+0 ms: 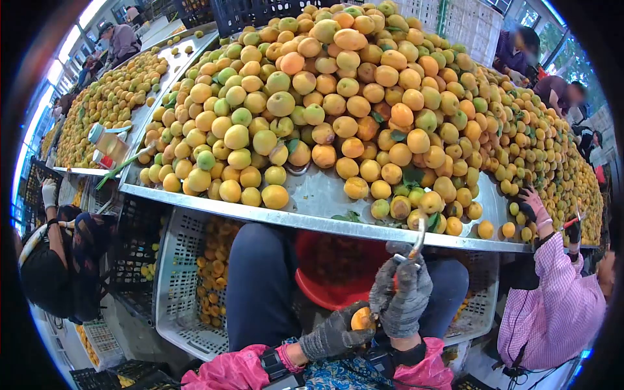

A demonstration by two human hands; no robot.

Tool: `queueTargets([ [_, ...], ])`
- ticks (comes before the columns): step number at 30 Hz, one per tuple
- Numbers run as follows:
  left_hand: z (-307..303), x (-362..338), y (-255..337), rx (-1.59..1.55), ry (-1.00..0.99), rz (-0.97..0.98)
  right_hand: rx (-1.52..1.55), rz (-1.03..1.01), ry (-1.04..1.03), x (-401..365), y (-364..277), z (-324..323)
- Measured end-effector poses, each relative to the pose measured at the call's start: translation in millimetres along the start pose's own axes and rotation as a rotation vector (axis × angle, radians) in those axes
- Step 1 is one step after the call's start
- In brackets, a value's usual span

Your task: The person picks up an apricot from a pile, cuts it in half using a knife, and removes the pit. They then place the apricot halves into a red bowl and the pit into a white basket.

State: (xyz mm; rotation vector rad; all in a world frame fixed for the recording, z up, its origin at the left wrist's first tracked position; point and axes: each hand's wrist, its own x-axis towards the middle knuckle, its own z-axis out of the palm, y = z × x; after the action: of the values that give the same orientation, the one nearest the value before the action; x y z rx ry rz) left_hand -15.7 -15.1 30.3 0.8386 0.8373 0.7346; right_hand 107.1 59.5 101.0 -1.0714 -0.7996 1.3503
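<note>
My left hand [337,334], in a dark grey knitted glove, is closed around an orange-yellow apricot [362,318] low over my lap. Just to its right, my right hand [404,294], gloved in lighter grey, grips a curved metal hooked knife [420,238] whose reddish handle shows between the fingers. The hook points up, away from the apricot, close to the table's front edge. Below and behind my hands, between my knees, sits a red basin [311,284]; its contents are dark and hard to make out.
A large heap of apricots [338,97] covers much of the metal table [312,195]. A grey crate [177,286] holding apricot pieces [211,299] stands left of my legs. A co-worker's pink checked sleeve [552,302] reaches toward the heap at right; another person [55,260] sits at left.
</note>
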Motion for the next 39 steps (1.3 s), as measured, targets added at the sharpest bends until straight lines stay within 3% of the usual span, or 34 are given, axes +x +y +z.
queueTargets([
  [6, -2, -1, 3, -0.181, -0.072, -0.078, -0.108, 0.018, -0.054, 5, 6, 11],
  [9, -8, 0, 4, -0.208, -0.053, -0.151, 0.046, 0.255, -0.090, 10, 13, 10],
  [11, -13, 3, 9, 0.091, -0.064, -0.124, 0.113, 0.343, -0.103, 15, 13, 8],
  [13, -14, 10, 18, 0.183, -0.066, -0.045, 0.211, 0.494, -0.113, 23, 15, 5],
  [15, -15, 16, 30, 0.283, -0.068, 0.042, 0.245, 0.510, -0.115, 27, 15, 3],
  [17, -14, 22, 40, 1.023, -0.095, 0.024, 0.377, 0.566, -0.139, 36, 20, -3],
  [20, -11, 32, 38, 1.104, -0.271, -0.037, 0.344, 0.539, -0.038, 36, 27, 5],
  [21, -6, 33, 39, 1.028, -0.199, -0.098, 0.194, 0.391, 0.004, 37, 34, -2],
  [22, -5, 31, 35, 1.028, -0.202, -0.101, 0.259, 0.287, 0.089, 36, 33, -5],
  [24, -4, 28, 31, 0.846, 0.063, 0.088, 0.016, -0.068, 0.184, 38, 24, -10],
  [25, -10, 28, 30, 0.706, -0.050, -0.144, 0.004, -0.147, 0.126, 38, 18, -11],
  [26, -13, 22, 30, 0.707, -0.046, -0.152, 0.008, -0.140, 0.126, 36, 19, -14],
  [28, -19, 14, 32, 0.437, -0.045, 0.015, -0.141, -0.081, -0.017, 36, 21, -15],
  [29, -21, 10, 32, 0.213, -0.059, -0.031, 0.002, -0.068, -0.020, 36, 25, -14],
  [32, -32, -5, 42, 0.143, -0.021, -0.063, -0.145, -0.157, -0.062, 35, 35, -12],
  [33, -38, -12, 51, 0.155, -0.017, -0.058, -0.082, -0.091, -0.090, 36, 36, -12],
  [36, -54, -49, 96, 0.308, 0.210, -0.059, 0.039, -0.044, 0.019, 31, 13, -12],
  [39, -105, -103, 115, 0.562, 0.678, -0.047, 0.056, -0.003, 0.029, 32, 1, -26],
])
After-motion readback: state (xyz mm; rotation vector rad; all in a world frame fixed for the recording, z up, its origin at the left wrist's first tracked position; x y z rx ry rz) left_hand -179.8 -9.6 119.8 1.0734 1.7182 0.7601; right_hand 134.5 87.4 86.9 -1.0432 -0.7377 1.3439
